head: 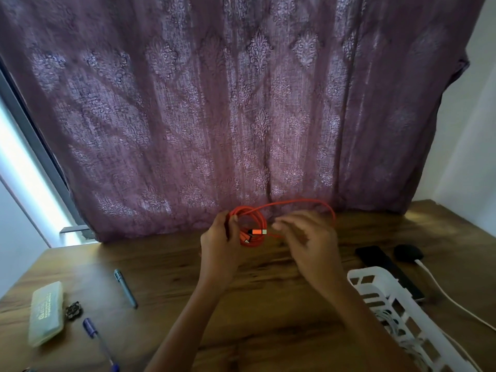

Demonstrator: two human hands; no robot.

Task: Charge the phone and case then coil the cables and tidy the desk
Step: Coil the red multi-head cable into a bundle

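- Your left hand (218,245) grips the orange cable (252,224): the fingers curl round one side of the coiled loops and hold the bundle just above the wooden desk (268,304), near its far edge by the purple curtain (241,103).
- The cable's orange plug hangs inside the coil. One loose loop arcs up and over to the right and passes behind your right hand (308,237).
- Your right hand hovers just beside the coil with its fingers loosely bent. It is blurred, and you cannot tell whether it pinches the thin strand that runs toward it.
- To your right stands a white basket (375,288). Behind it lie a flat black device (375,257) and a dark rounded object (408,253) with a white cable (440,288) plugged in.
- To your left lie two pens (125,288) and a pale green case (47,312).
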